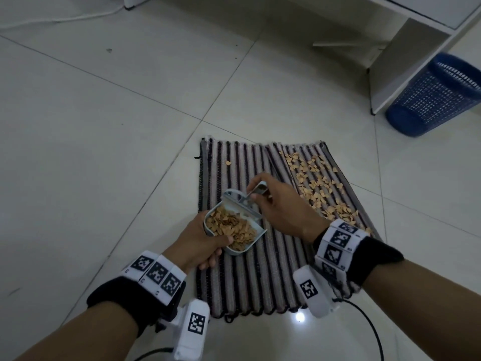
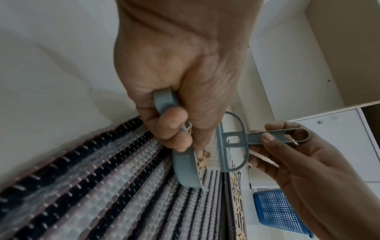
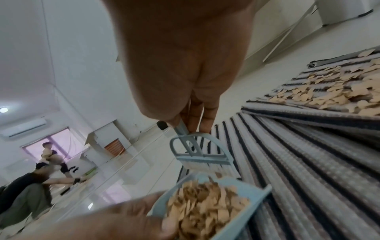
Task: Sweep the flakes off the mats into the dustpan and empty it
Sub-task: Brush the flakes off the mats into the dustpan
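Two striped mats lie side by side on the tiled floor. The left mat [image 1: 242, 282] carries one stray flake [image 1: 228, 163]; the right mat [image 1: 346, 204] is strewn with tan flakes [image 1: 317, 186]. My left hand [image 1: 200, 243] grips a small blue-grey dustpan [image 1: 256, 239] by its handle, tilted just above the left mat and heaped with flakes. My right hand [image 1: 276, 204] pinches the handle of a matching small brush [image 1: 240, 201], whose bristles sit at the pan's far edge. The left wrist view shows the brush [image 2: 232, 142] beside the dustpan [image 2: 185, 168]; the right wrist view shows the brush [image 3: 197, 154] over the dustpan [image 3: 257, 194].
A blue mesh waste basket [image 1: 437, 97] stands at the right, next to a white cabinet [image 1: 406, 56]. A white cable [image 1: 59, 19] runs along the floor at the far left. People [image 3: 30, 186] sit far off in the right wrist view.
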